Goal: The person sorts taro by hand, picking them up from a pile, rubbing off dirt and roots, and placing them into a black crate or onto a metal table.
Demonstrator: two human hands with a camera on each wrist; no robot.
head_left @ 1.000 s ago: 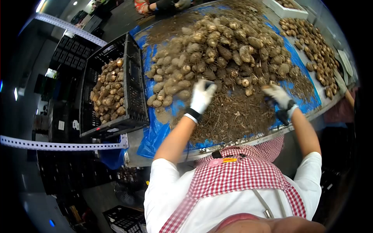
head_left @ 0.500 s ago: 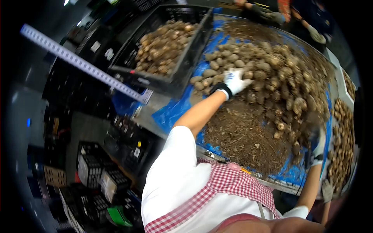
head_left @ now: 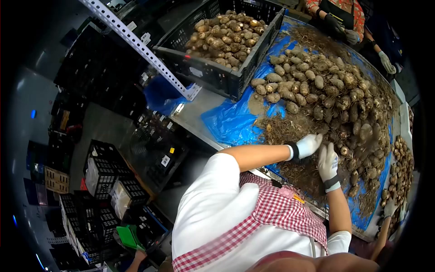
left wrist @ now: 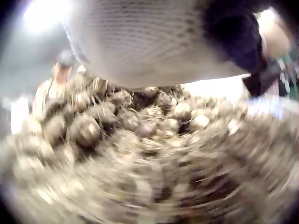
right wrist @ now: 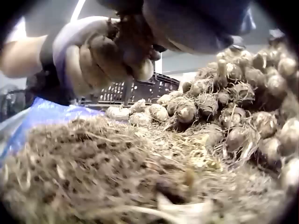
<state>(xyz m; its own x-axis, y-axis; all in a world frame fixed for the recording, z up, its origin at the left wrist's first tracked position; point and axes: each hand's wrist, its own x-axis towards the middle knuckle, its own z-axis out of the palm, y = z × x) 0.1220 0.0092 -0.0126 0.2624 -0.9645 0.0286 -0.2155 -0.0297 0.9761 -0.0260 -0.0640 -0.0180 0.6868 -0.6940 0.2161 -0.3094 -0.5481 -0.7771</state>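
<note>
Both gloved hands are close together over the soil and loose roots [head_left: 294, 168] at the front of the table. My left hand [head_left: 309, 145] curls its fingers round a dark, rooty taro [right wrist: 133, 39], which shows between the hands in the right wrist view. My right hand [head_left: 328, 164] grips the same taro from the other side, its palm partly hiding it. Behind them rises a big heap of unpeeled taros [head_left: 335, 97] with hairy roots. The left wrist view is blurred, with the left glove [left wrist: 140, 42] across its top.
A black crate [head_left: 204, 75] of cleaner taros stands on the table's left. Blue plastic sheeting [head_left: 235, 122] lies under the heap. More taros [head_left: 401, 167] are spread along the right side. Other people's gloved hands [head_left: 386, 62] are across the table. A perforated white post [head_left: 136, 45] crosses the left.
The head view has turned left. Half a second ago my left hand was on the heap's left side and my right at its right edge; now both have come together over the soil with a taro.
</note>
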